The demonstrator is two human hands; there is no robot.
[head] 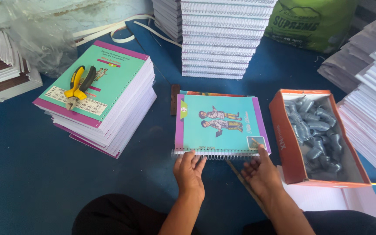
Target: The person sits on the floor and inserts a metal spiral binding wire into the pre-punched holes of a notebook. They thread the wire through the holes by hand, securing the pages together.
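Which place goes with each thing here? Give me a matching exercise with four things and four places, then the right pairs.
Things:
1. pliers
2. spiral coils
3. left hand
4. green sack

Places:
A. in the orange box
B. on the left stack of unbound books
C. at the top right, behind the tall bound stack
D. on the wire spine of the teal notebook

Pairs: 1-B, 2-A, 3-D, 4-C

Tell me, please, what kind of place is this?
Probably a small bookbinding workshop: stacks of notebooks stand around, a box of spiral coils sits nearby, and both hands fit a coil onto a notebook.
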